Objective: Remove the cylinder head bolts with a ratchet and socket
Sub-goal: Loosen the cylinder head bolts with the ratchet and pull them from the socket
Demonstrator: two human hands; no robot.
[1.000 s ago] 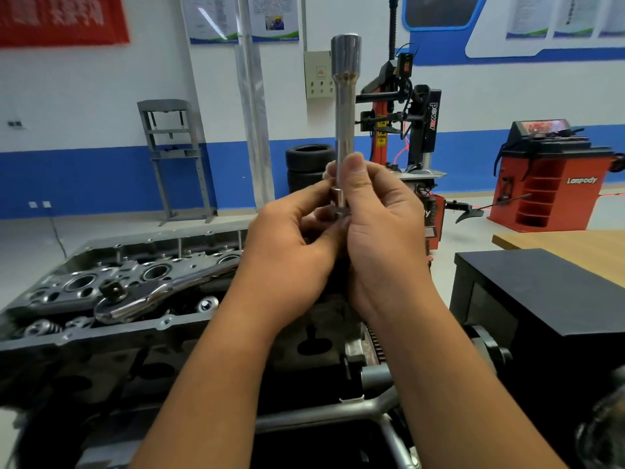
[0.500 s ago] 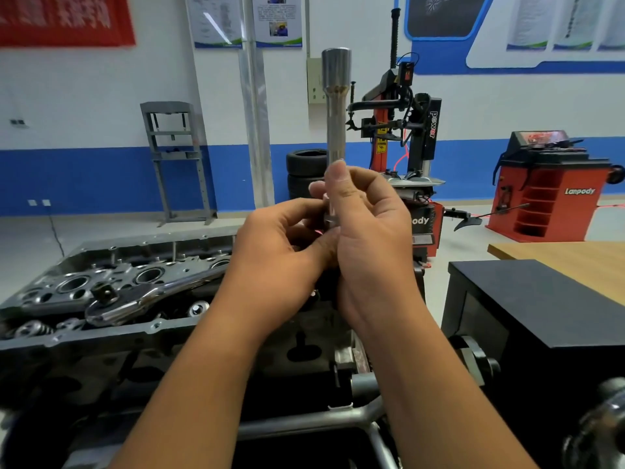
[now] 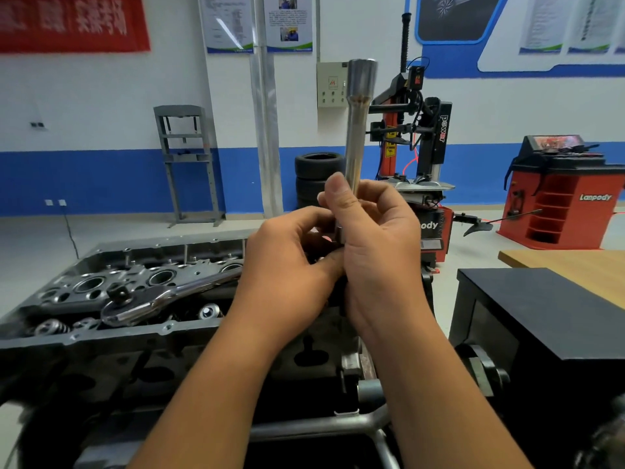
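A workshop with a white and blue wall, a stack of tyres and a red machine lies behind the work. In front, the engine head sits on a stand, and the ratchet lies loose on top of it, well apart from both hands. The right hand holds the long socket upright, fingers and thumb curled round its lower part, so most of the shaft and the wide end stand above the fingers. The left hand is just beside it, fingers bent in at the socket's lower end; whether they pinch it cannot be told. A black box stands to the right.
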